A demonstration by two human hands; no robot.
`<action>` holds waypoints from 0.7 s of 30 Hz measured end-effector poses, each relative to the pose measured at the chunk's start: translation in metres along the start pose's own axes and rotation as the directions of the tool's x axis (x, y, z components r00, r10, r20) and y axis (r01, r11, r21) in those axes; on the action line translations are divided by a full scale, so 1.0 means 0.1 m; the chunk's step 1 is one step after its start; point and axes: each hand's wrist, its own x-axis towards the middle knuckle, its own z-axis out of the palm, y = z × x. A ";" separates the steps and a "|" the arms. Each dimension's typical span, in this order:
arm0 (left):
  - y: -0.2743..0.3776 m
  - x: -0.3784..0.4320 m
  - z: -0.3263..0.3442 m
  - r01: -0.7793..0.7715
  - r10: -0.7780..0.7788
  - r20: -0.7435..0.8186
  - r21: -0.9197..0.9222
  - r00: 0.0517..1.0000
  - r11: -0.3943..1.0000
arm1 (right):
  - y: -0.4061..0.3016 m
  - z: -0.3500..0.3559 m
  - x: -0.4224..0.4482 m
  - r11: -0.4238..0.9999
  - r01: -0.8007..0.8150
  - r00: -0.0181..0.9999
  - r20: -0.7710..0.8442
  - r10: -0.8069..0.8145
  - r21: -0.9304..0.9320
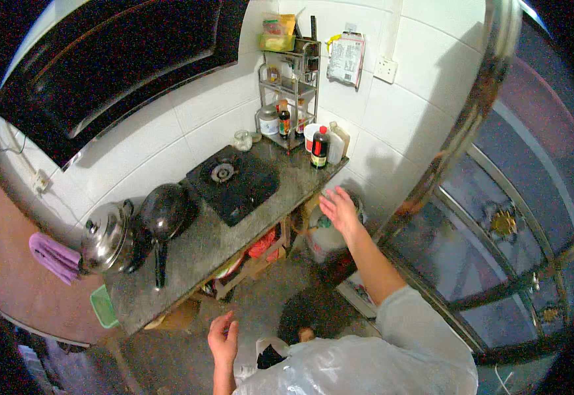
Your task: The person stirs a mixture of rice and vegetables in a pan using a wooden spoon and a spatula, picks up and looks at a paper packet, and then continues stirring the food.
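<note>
My right hand [338, 210] reaches out past the counter's front edge with its fingers spread and nothing in it, short of a dark sauce bottle with a red cap [320, 147]. Low in front of me, my left hand [223, 338] hangs empty, its fingers loosely bent and apart. A black gas cooktop [235, 185] with a round burner lies on the stone counter [208, 256]. Left of it sit a dark frying pan [166, 210], its handle towards me, and a lidded steel pot [104, 237]. A small glass jar [243, 140] stands behind the cooktop.
A metal rack [289, 89] with jars and bottles stands in the corner, beside plastic jugs [337, 143]. A purple towel [55, 256] and a green plastic tray [103, 307] lie at the left. Under the counter is a red bag [263, 243]. A metal-framed door [479, 247] borders the right.
</note>
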 end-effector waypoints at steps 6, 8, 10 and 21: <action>-0.37 0.95 0.09 -0.034 0.036 -0.096 0.022 0.995 0.999 | -0.68 0.43 2.23 0.972 0.055 0.998 -0.021 -0.051 0.230; -0.35 1.39 0.09 -0.034 0.032 -0.057 -0.034 0.998 0.999 | -1.25 0.67 2.78 0.964 0.131 0.991 -0.062 -0.120 0.233; -0.45 1.77 0.10 0.029 -0.031 -0.011 -0.117 0.999 0.993 | -1.46 0.77 3.24 0.955 0.124 0.991 -0.082 -0.105 0.271; -0.29 3.58 0.59 0.070 -0.060 0.065 -0.159 0.996 0.985 | -2.01 0.95 4.91 0.886 0.291 0.949 -0.224 -0.220 0.362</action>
